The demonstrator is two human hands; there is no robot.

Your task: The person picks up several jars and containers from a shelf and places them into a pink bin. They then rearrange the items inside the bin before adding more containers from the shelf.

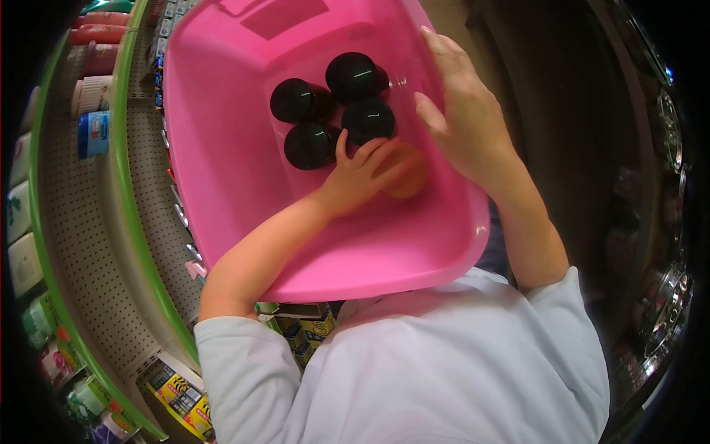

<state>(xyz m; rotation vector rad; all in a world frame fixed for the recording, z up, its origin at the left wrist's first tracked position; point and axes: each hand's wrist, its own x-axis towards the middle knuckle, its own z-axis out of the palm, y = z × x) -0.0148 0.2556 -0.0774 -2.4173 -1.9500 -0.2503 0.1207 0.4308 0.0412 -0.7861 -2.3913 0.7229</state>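
A pink plastic basin is held up in front of my body, with its inside facing me. Four black round-topped containers stand close together in it; one black lid is nearest my fingers. My left hand reaches inside with its fingers spread. Its fingertips lie over a blurred orange-brown round object and come near the black lids. Whether they grip the round object is not clear. At the right side wall, my right hand holds the basin's rim, thumb toward the inside and fingers along the edge.
To the left run store shelves with a green edge strip and perforated metal boards. A blue jar sits on one. Yellow boxes lie low at the left. Shiny metal items line the dark right side.
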